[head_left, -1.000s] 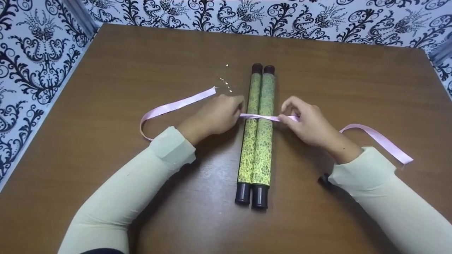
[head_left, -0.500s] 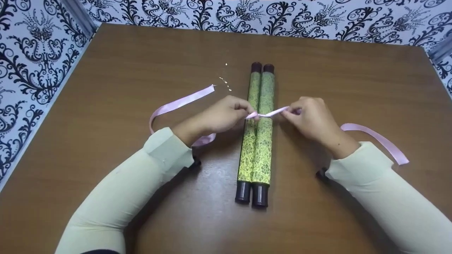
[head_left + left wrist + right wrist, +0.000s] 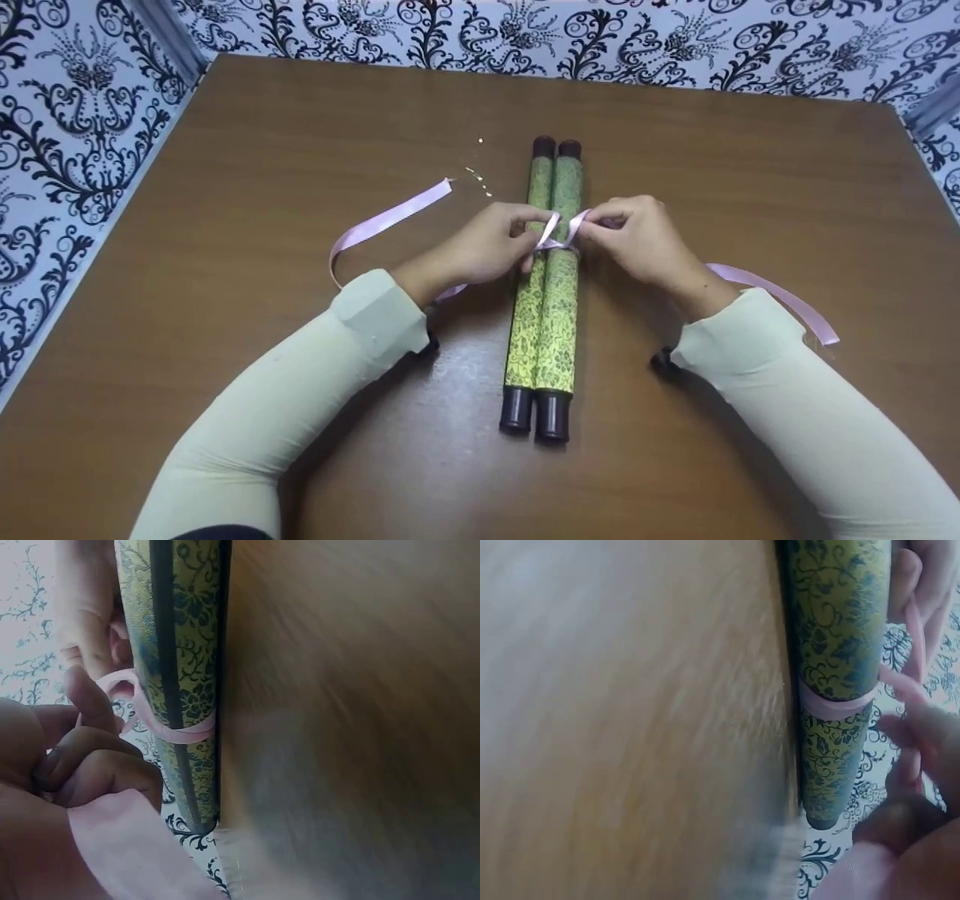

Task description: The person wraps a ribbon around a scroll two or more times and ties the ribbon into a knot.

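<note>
Two rods covered in green-yellow floral cloth [image 3: 557,322], with dark end caps, lie side by side on the table. A pink ribbon [image 3: 552,244] passes round both rods and crosses on top. My left hand [image 3: 491,244] pinches one strand of it above the left rod. On the other side my right hand [image 3: 634,236] pinches the other strand between thumb and forefinger. The two strands rise apart from the crossing. In the left wrist view the ribbon band [image 3: 187,733] wraps snugly round the rod, and a tail of it hangs by the left palm.
One loose ribbon tail [image 3: 390,217] curls on the table at the left, and another [image 3: 787,300] lies beyond the right wrist. Small gold flecks [image 3: 478,176] are scattered left of the rods. Patterned wallpaper [image 3: 517,34] borders the brown table [image 3: 300,135].
The left hand has moved right over the left rod, and the right hand has come inward. The ribbon, earlier stretched flat across the rods, now stands up in two crossed strands.
</note>
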Tool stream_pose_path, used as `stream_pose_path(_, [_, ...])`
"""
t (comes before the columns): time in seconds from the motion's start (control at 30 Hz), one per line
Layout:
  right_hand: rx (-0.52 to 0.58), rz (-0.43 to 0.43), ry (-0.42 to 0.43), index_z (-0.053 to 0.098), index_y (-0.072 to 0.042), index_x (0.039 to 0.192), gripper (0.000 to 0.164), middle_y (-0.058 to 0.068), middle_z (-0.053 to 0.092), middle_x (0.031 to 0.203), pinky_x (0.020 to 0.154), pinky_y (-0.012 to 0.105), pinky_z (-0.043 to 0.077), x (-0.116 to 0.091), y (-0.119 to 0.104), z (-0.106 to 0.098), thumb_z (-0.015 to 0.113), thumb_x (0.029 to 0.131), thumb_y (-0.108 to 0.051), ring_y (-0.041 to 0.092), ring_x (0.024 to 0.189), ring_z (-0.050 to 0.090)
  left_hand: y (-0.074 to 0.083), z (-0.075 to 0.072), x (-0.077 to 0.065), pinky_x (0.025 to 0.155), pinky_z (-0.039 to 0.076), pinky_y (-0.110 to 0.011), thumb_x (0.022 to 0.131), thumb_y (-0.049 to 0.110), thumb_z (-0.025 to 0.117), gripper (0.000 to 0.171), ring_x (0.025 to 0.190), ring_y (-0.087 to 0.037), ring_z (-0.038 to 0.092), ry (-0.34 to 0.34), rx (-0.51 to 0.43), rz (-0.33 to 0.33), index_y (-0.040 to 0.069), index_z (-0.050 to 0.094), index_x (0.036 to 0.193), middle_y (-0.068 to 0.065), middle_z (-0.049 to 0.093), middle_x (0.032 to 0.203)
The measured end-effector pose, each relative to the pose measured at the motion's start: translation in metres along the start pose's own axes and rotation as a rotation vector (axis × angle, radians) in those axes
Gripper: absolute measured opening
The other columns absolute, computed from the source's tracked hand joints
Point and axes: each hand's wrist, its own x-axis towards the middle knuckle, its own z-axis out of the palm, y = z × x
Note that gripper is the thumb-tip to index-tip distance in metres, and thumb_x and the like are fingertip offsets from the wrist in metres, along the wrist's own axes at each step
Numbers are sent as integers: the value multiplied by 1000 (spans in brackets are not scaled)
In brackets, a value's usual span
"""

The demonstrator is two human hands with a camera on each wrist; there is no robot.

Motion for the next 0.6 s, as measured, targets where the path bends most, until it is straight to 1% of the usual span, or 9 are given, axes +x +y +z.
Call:
stream_pose_path(0.1, [121, 25, -77, 79, -2, 99, 17, 12, 77, 96, 71, 15, 52, 0, 1, 2, 74, 90, -17, 5, 80, 67, -2, 3, 2, 47, 38, -18, 100, 2, 53, 40, 54, -14, 56, 3, 12, 6, 7, 57, 140, -1, 58, 62])
stream_pose_path(0.23, [255, 89, -143, 76, 2, 103, 23, -2, 77, 89, 71, 16, 54, -1, 2, 5, 76, 89, -16, 3, 78, 68, -4, 7, 5, 49, 43, -19, 100, 3, 55, 42, 53, -11, 56, 1, 34, 15, 6, 55, 142, -1, 58, 61])
stream_pose_path(0.27, [288, 116, -154, 76, 3, 105, 24, -6, 76, 86, 67, 15, 52, -1, 1, 6, 76, 89, -16, 2, 74, 65, -4, 8, 5, 50, 45, -19, 100, 3, 56, 42, 53, -11, 56, -1, 38, 17, 6, 55, 142, -2, 59, 63])
stream_pose_path(0.3, [322, 150, -165, 76, 2, 106, 25, -9, 74, 83, 60, 15, 49, -2, 0, 7, 75, 90, -16, 1, 66, 61, -4, 9, 5, 51, 46, -19, 100, 3, 56, 43, 54, -10, 56, -2, 46, 21, 6, 54, 142, -3, 59, 64])
stream_pose_path(0.4, [445, 267, -182, 78, -6, 103, 18, -10, 69, 73, 44, 17, 35, -4, -2, 9, 76, 89, -18, 1, 49, 44, -3, 11, 5, 52, 47, -19, 99, 3, 58, 44, 55, -12, 57, 2, 64, 29, 7, 54, 142, -5, 60, 68])
stream_pose_path(0.47, [528, 333, -184, 79, -12, 98, 11, -9, 66, 68, 40, 18, 26, -5, -3, 10, 76, 89, -19, 2, 42, 34, -3, 12, 5, 52, 48, -19, 98, 3, 59, 44, 56, -14, 58, 11, 81, 37, 7, 54, 142, -4, 60, 66])
stream_pose_path(0.53, [595, 379, -193, 79, -16, 93, 5, -9, 61, 62, 38, 18, 25, -6, -4, 12, 75, 90, -18, 2, 40, 32, -2, 13, 5, 51, 48, -19, 98, 3, 59, 45, 57, -15, 59, 15, 97, 46, 7, 54, 142, -2, 59, 64])
stream_pose_path(0.6, [642, 411, -210, 77, -17, 91, 4, -9, 58, 59, 38, 17, 25, -6, -3, 13, 74, 91, -17, 1, 41, 33, -3, 13, 5, 51, 47, -19, 98, 3, 60, 46, 57, -16, 59, 15, 109, 52, 7, 54, 143, -1, 58, 63])
